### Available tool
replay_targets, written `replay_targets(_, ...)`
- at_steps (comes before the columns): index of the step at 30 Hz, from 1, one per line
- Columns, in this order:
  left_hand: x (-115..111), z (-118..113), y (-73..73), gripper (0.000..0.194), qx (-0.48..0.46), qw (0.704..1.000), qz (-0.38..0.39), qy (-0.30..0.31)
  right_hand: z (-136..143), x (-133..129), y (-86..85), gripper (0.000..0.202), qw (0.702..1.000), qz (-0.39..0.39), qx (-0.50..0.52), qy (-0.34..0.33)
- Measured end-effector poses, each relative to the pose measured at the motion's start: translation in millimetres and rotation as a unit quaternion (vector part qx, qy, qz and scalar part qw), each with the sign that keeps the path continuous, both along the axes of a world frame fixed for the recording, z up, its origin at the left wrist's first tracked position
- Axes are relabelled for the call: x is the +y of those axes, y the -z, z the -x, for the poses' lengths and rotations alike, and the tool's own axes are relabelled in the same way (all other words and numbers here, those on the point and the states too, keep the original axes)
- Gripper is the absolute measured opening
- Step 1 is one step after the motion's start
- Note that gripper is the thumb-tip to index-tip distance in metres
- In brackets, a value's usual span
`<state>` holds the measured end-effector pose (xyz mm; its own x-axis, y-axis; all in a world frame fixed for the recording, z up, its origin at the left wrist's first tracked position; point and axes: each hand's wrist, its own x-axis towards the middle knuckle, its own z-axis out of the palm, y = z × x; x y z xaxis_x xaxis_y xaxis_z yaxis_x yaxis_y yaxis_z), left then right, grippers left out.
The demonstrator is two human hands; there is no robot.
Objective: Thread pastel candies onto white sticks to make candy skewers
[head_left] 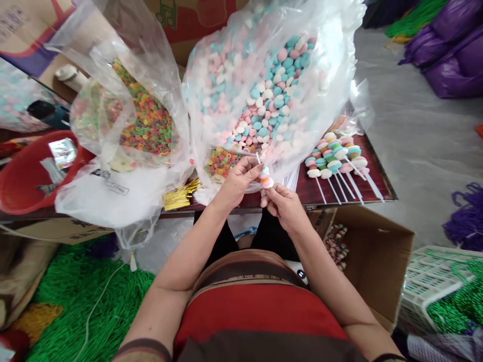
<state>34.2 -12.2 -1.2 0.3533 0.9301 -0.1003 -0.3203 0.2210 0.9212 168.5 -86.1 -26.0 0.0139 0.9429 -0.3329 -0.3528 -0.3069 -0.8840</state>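
Between my hands, above the table's front edge, is a candy skewer [266,178] with blue, orange, pink and white pieces on a white stick. My left hand [241,178] pinches the stick near its upper end. Fingers of my right hand [281,203] close on the lowest pink-and-white piece. Just behind them a large clear bag [264,100] holds pink, white and blue candies, with small ring candies [222,162] at its lower left. To the right, several finished-looking candy skewers [335,158] lie piled, sticks toward me.
At left stand a bag of coloured ring candies [147,120] and a red basin [22,176] with small packets. Gold twist ties [181,195] lie by the table edge. Below right is an open cardboard box [373,251] containing more skewers; a white crate [418,281] stands beside it.
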Motion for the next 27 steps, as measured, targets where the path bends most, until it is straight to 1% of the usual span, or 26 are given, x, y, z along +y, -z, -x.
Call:
replay_targets(2,11.4,2.1,-3.5,0.041,0.036,0.999,-0.020,0.034,-4.3,1.4,0.4,0.048,0.999,-0.022,0.015,0.032)
replay_targets(3,21.2,2.6,-5.0,0.040,0.066,0.996,-0.035,0.038,-6.9,2.1,0.2,0.047,0.998,-0.038,0.016,0.052)
replay_targets(4,33.8,2.4,-5.8,0.037,0.103,0.993,-0.055,0.027,-9.6,2.8,-0.3,0.047,0.996,-0.051,0.016,0.069)
replay_targets(5,48.4,1.2,-5.8,0.030,0.153,0.985,-0.081,0.003,-12.1,3.5,-1.2,0.046,0.995,-0.061,0.014,0.081)
replay_targets(6,64.4,-1.0,-4.7,0.022,0.213,0.970,-0.113,-0.027,-14.2,4.0,-2.4,0.045,0.994,-0.067,0.012,0.090)
replay_targets(8,96.2,-7.3,0.3,0.005,0.304,0.930,-0.189,-0.087,-17.0,4.6,-4.8,0.043,0.992,-0.070,0.002,0.102)
replay_targets(9,110.1,-10.9,4.0,0.005,0.338,0.910,-0.217,-0.099,-17.6,4.6,-5.7,0.043,0.992,-0.069,-0.003,0.108)
replay_targets(11,130.3,-17.5,12.6,0.014,0.392,0.881,-0.249,-0.087,-17.9,4.1,-6.4,0.043,0.991,-0.065,-0.010,0.114)
replay_targets(13,139.9,-21.9,20.5,0.016,0.430,0.862,-0.263,-0.060,-17.8,3.2,-5.4,0.044,0.991,-0.060,-0.012,0.117)
replay_targets(16,142.7,-23.9,26.3,0.009,0.462,0.847,-0.261,-0.045,-18.6,2.5,-3.0,0.044,0.991,-0.051,-0.009,0.120)
replay_targets(18,142.4,-21.9,24.7,0.006,0.463,0.848,-0.253,-0.050,-19.6,3.7,-3.5,0.044,0.991,-0.048,-0.006,0.124)
replay_targets(20,140.4,-17.2,20.0,0.006,0.447,0.857,-0.248,-0.067,-20.6,7.5,-7.1,0.043,0.991,-0.048,-0.004,0.127)
replay_targets(22,133.4,-10.2,14.4,0.011,0.414,0.874,-0.234,-0.099,-20.7,15.0,-13.2,0.042,0.990,-0.049,-0.008,0.131)
replay_targets(24,119.0,-2.4,9.4,0.013,0.355,0.906,-0.200,-0.115,-19.3,26.4,-20.4,0.043,0.989,-0.053,-0.022,0.137)
replay_targets(26,97.7,4.8,4.9,0.013,0.280,0.943,-0.154,-0.092,-16.2,40.6,-26.1,0.045,0.987,-0.063,-0.046,0.142)
replay_targets(27,85.6,7.8,2.5,0.015,0.249,0.956,-0.139,-0.074,-14.1,48.0,-27.7,0.047,0.986,-0.068,-0.059,0.140)
